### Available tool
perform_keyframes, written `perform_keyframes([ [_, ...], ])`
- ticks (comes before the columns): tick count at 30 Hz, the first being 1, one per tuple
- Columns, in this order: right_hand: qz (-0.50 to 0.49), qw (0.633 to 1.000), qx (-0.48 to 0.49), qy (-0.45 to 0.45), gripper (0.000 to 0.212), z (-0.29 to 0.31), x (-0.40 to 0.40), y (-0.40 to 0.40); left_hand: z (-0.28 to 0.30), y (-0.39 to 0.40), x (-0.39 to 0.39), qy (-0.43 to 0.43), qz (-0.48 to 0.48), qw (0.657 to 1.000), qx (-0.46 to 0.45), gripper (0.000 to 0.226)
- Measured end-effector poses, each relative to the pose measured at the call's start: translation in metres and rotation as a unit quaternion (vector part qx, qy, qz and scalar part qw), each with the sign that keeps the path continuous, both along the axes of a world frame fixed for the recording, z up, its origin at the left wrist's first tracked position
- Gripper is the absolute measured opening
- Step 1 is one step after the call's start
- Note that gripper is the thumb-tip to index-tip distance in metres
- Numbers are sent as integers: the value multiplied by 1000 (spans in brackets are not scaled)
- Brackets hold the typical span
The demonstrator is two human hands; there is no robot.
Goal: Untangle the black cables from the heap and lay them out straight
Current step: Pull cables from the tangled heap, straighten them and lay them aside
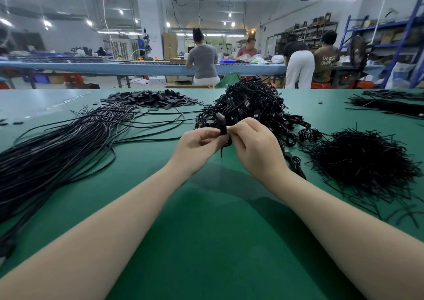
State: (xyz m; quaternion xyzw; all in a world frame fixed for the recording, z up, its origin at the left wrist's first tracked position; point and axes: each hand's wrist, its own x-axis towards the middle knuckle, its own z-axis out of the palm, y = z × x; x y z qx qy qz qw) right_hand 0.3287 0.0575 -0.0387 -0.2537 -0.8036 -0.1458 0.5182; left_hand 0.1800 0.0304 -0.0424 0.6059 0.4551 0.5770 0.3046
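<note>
- Both hands meet just in front of the heap (247, 107): the left hand (197, 148) and the right hand (254, 146) each pinch the same small coiled black cable (223, 129) between curled fingers, holding it clear of the green tabletop (206, 242).
- One end of the cable sticks up above the fingers and a short tail hangs below; a band seems to wrap it at the pinch, though that is too small to tell for sure.
- Judging by this, the step in hand is freeing one cable picked from the heap, which sits just behind the hands.
- Straightened cables (57, 148) already lie in a long bundle at the left; a pile of short black strips (364, 162) lies at the right.
- Next, the coil likely needs loosening and drawing out to full length, then laying alongside the left bundle.
</note>
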Motion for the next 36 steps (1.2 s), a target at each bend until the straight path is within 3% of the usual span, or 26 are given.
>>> perform_keyframes([
  [3, -8, 1000, 9, -17, 5, 2, 1, 0, 3, 0, 7, -26, -11, 998, -56, 17],
  [5, -15, 999, 22, -31, 8, 4, 3, 1, 8, 1, 11, -124, -37, 985, -112, 34],
  [7, -27, 997, 53, -52, 13, 5, 5, 2, 12, 1, 9, -273, -96, 938, -191, 43],
  [9, -33, 993, 87, -76, 18, 5, 8, 2, 17, -1, 3, -380, -158, 873, -262, 27],
  [10, -32, 992, 95, -82, 18, 4, 8, 2, 18, -3, 1, -385, -175, 863, -277, 19],
  [12, -30, 993, 85, -72, 17, 1, 6, 1, 16, -4, 0, -311, -160, 902, -254, 16],
  [15, -23, 999, 38, -31, 5, -1, 5, 1, 8, -3, -1, -185, -83, 965, -168, 32],
  [17, -10, 1000, 12, -21, 3, -3, 5, 1, 2, -2, -4, -97, -35, 989, -103, 33],
  [22, 9, 1000, -8, -23, 4, -4, 1, 0, -5, 1, -9, -46, -12, 999, -7, 20],
  [26, 18, 1000, -5, -13, 6, -4, -1, -1, -8, 2, -4, -13, 9, 999, -30, 6],
  [30, -3, 999, 21, -40, 6, -3, 1, 1, 0, -1, 3, -122, -72, 977, -160, 10],
  [33, -29, 990, 96, -98, 14, -3, 4, 4, 10, -5, -2, -266, -149, 906, -293, 14],
  [34, -30, 988, 107, -110, 15, -3, 3, 3, 13, -6, -7, -289, -159, 888, -321, 17],
  [36, -25, 987, 101, -119, 8, -4, -2, -1, 14, -6, -15, -282, -160, 885, -334, 17],
])
